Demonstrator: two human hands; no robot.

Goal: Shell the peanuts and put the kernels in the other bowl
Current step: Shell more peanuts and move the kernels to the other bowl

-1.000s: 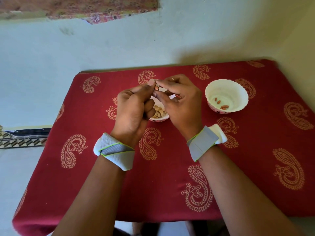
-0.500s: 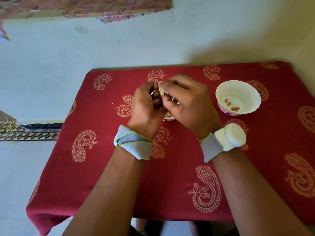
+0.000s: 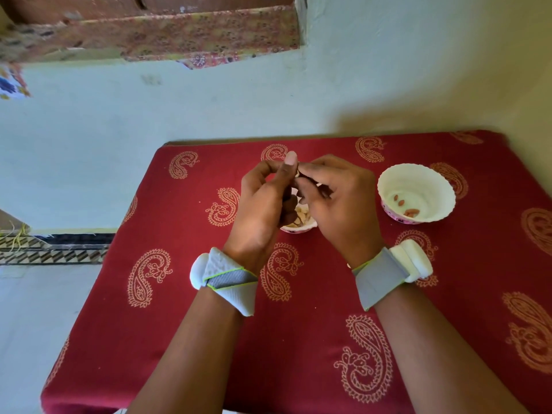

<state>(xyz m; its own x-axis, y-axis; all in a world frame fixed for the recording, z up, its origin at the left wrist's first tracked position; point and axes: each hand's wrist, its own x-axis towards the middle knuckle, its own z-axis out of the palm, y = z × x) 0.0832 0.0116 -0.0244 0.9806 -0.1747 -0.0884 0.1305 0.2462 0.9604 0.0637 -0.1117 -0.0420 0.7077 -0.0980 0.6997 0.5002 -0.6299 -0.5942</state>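
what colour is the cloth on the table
Red cloth with a tan paisley pattern, seen best in the head view.

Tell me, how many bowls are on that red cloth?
2. One white bowl stands to the right holding a few kernels; the other bowl sits mostly hidden beneath the hands, with pale peanut pieces inside.

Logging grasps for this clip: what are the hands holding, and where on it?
Both hands, left hand and right hand, pinch a peanut shell between their fingertips above the peanut bowl; the exact grip spots are hidden.

Matt red printed tablecloth (image 3: 185,294), glossy white plastic bowl (image 3: 433,180)
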